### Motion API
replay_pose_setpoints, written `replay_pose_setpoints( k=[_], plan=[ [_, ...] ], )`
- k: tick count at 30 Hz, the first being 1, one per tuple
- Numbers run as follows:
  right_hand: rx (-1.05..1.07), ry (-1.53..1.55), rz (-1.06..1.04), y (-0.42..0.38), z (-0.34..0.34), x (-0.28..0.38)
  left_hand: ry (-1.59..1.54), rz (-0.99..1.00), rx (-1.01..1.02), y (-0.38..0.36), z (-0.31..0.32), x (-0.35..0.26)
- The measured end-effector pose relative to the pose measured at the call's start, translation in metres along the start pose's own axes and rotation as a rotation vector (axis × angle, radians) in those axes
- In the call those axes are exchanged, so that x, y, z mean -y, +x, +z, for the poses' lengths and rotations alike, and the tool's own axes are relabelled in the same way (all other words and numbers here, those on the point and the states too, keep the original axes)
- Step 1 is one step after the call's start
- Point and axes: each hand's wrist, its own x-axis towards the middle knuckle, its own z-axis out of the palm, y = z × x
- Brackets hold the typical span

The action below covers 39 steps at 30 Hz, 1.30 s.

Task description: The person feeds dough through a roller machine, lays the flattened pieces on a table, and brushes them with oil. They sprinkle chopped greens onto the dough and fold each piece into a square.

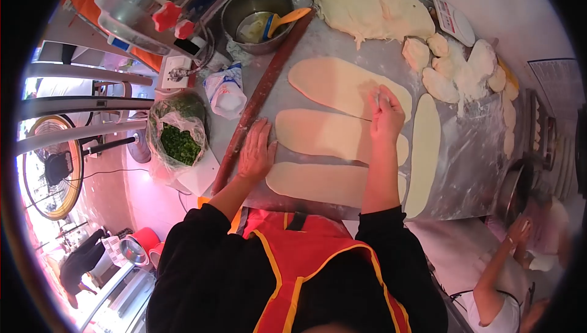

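Observation:
Three long flat dough strips lie side by side on the metal table: a far one [333, 85], a middle one [321, 135] and a near one [318, 183]. A fourth strip [423, 155] lies crosswise at their right ends. My left hand [255, 152] rests flat beside the long brown rolling pin [263, 97], at the left ends of the strips. Over the right part of the far strip is my right hand [386, 113], its fingers pinched together; what they hold, if anything, is too small to name.
A metal bowl [231, 18] with an orange-handled brush [284, 22] stands at the back left, near a bag of chopped greens [181, 143]. A large dough mass [367, 9], smaller dough pieces [440, 85] and a scale [454, 21] are at the back right. People work at lower right.

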Motion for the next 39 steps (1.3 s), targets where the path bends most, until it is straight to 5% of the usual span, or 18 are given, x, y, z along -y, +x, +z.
replay_pose_setpoints(
  k=[6,12,15,19,21,24,27,31,35,39],
  plan=[
    [-0.337,-0.075,-0.148,0.032,-0.054,0.007,0.005,0.013,-0.012,0.002,-0.003,-0.002],
    [-0.017,-0.007,0.103,-0.004,0.023,-0.009,0.007,0.012,-0.006,0.002,-0.003,-0.002],
    [-0.049,0.162,0.019,0.01,-0.024,0.006,-0.005,0.011,-0.011,0.002,-0.003,-0.002],
    [-0.254,-0.181,-0.11,-0.023,-0.088,0.048,-0.001,0.017,-0.028,0.002,-0.001,-0.002],
    [-0.192,-0.302,-0.211,-0.038,-0.123,0.018,0.0,0.019,-0.029,0.002,-0.001,-0.002],
    [0.007,-0.318,-0.14,-0.084,-0.086,-0.016,0.015,0.01,-0.022,0.001,0.0,-0.002],
    [-0.135,-0.294,0.032,-0.111,-0.04,0.001,0.015,0.005,-0.03,-0.001,0.001,-0.002],
    [-0.332,-0.257,-0.088,-0.09,-0.098,0.015,0.051,0.03,-0.03,0.0,0.001,0.0],
    [-0.107,-0.167,0.025,-0.11,-0.089,-0.01,0.041,0.043,-0.035,-0.002,0.003,0.002],
    [-0.163,-0.134,0.012,-0.121,-0.117,0.007,0.032,0.046,-0.027,-0.003,0.001,0.0]
  ],
)
